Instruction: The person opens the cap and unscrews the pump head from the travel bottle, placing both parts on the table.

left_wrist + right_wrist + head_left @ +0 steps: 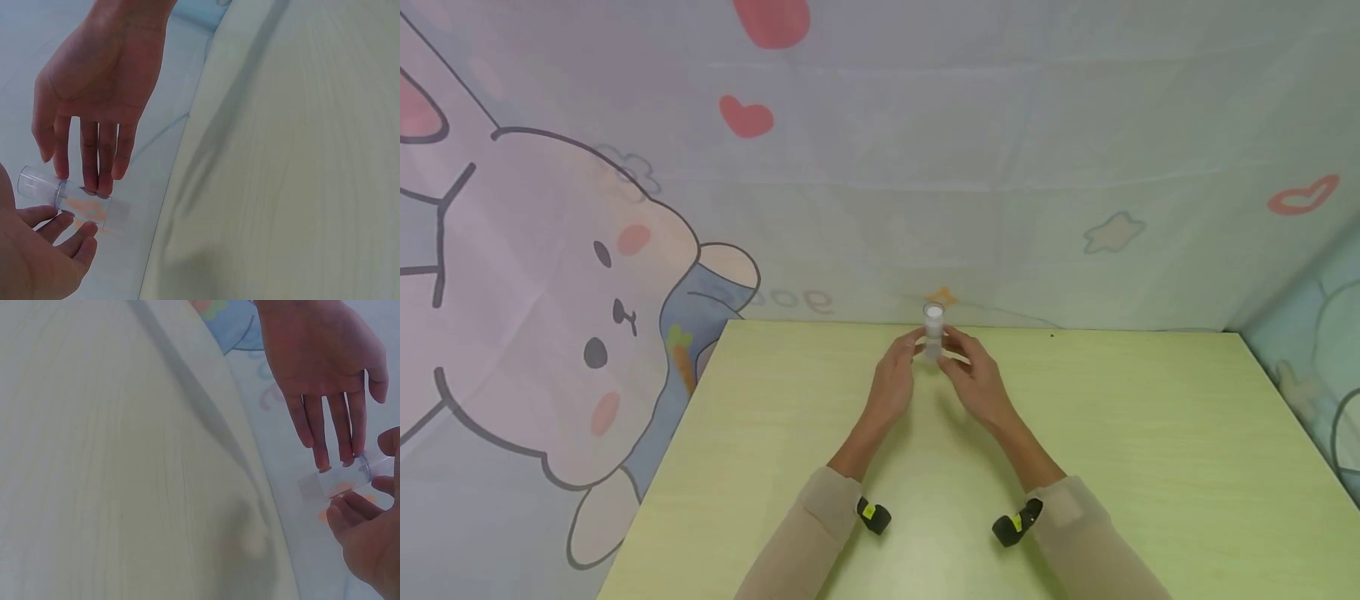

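Note:
A small, clear plastic cylindrical container (933, 321) with a ring around its middle stands upright between both hands near the table's back edge. On its left side, the left hand (893, 375) touches it with extended fingertips. The right hand (977, 379) presses fingertips on the opposite side. In the left wrist view, the right hand's long fingers (90, 156) are straight and reach the container (87, 203). Straight fingers (339, 428) of the left hand meet the container (344, 478) in the right wrist view. Whether its base touches the table cannot be told.
The pale wood-grain table (775, 433) ends at a wall covered by a printed cloth (880, 208) with hearts and a large cartoon animal. Black wrist cameras sit at the left cuff (874, 517) and right cuff (1017, 525). A dark cable (1336, 437) hangs at the far right.

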{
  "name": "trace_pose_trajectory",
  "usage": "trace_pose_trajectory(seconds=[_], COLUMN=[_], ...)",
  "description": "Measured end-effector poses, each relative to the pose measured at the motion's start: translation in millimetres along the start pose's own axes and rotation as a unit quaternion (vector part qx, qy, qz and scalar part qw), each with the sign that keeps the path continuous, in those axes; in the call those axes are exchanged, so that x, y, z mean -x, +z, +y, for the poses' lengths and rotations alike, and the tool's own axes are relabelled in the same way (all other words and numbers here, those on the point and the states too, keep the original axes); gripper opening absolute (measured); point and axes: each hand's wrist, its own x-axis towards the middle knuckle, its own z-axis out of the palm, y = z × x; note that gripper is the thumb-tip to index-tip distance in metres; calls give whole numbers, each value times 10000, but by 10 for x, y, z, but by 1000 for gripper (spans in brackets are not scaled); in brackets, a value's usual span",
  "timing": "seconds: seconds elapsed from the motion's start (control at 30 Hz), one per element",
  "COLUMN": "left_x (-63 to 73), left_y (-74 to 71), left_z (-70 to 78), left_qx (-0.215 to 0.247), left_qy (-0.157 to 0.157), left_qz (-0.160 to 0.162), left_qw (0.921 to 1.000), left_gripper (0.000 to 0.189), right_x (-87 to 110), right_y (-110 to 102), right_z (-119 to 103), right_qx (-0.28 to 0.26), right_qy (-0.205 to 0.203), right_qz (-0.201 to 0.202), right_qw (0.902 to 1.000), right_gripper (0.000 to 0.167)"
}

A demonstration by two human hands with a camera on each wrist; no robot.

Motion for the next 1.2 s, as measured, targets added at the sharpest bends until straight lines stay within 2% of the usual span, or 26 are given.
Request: trace_pose_trajectory(seconds=[0.27,0.5,0.83,1.2], left_x=[38,88,103,101], left_y=[28,33,59,82], left_z=[38,92,175,260], left_qx=[-16,5,-26,-33], left_qy=[-153,-188,-69,-65], left_qz=[-39,-214,-370,-501], left_qw=[9999,9996,9993,9987], left_gripper=[54,57,56,54], right_x=[59,123,84,119], right_y=[-32,-76,-212,-364], right_z=[-9,-51,254,252], right_qx=[-7,157,467,669], right_qy=[-11,-51,-159,-234], right_qz=[-30,-50,-116,-150], right_qw=[10000,9999,9987,9974], right_gripper=[56,59,67,66])
